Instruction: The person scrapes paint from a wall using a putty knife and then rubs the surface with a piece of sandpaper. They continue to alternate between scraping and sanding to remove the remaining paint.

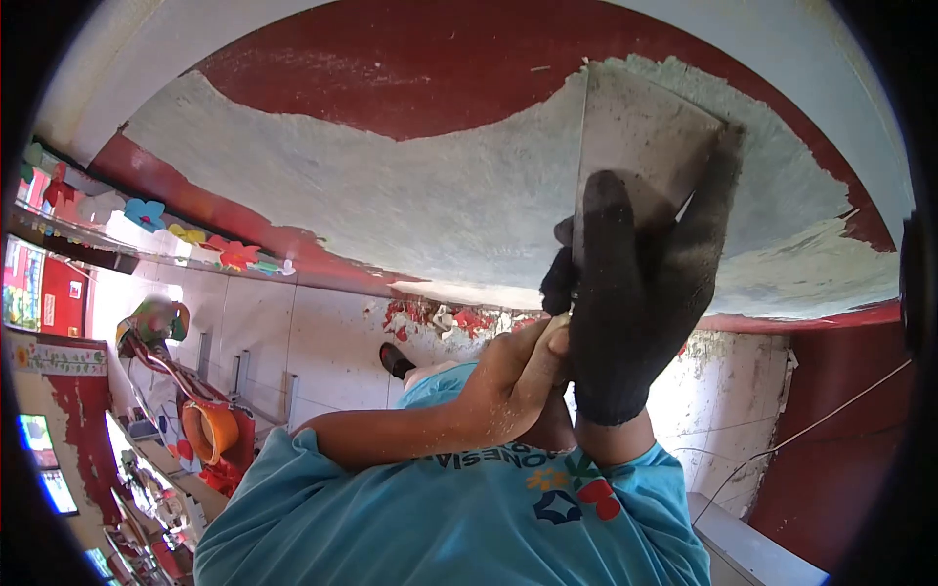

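Orng container (219,431) + blue flwr cutout (145,214)

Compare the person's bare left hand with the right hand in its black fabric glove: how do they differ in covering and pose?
Covering: the bare left hand shows skin with pale specks near the wrist, while the right hand wears a black fabric glove.
Pose: the left hand's fingers are curled, while the right hand's stretch over a flat grey metal blade.
Shared: both are close together.

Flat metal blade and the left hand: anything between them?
Yes. In the head view, the black-gloved right hand lies between the flat metal blade and the left hand, its fingers extended over the blade.
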{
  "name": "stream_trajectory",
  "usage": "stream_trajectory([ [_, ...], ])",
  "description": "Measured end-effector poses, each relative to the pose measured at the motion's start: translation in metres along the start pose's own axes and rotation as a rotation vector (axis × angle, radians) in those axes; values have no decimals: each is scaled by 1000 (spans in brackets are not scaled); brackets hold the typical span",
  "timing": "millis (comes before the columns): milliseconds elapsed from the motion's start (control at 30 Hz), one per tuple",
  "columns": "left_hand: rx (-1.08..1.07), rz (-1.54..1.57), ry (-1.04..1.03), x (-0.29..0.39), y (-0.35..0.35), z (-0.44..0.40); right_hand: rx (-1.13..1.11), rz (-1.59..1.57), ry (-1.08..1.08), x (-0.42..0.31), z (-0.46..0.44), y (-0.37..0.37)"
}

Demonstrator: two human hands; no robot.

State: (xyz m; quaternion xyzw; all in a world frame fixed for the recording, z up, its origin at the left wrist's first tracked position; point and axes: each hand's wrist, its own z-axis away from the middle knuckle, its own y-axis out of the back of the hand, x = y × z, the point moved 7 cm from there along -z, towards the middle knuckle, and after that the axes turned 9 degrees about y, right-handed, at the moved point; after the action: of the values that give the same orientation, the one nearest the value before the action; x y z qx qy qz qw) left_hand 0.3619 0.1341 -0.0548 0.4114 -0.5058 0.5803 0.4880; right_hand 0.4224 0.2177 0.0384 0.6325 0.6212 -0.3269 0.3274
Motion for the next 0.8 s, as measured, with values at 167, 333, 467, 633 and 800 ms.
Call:
stream_trajectory([
  [167,76,80,-35,1,-2,1,-24,133,169,4,4,-3],
  [333,-17,105,-70,8,-4,-2,-26,94,27,-1,2,-3],
  [467,30,228,-62,2,-5,-1,-34,160,58,5,7,-3],
  [633,-65,105,31,-8,-2,1,7,97,53,-9,-4,-6],
  [800,3,88,-20,-4,1,-2,1,90,24,-3,1,-7],
])
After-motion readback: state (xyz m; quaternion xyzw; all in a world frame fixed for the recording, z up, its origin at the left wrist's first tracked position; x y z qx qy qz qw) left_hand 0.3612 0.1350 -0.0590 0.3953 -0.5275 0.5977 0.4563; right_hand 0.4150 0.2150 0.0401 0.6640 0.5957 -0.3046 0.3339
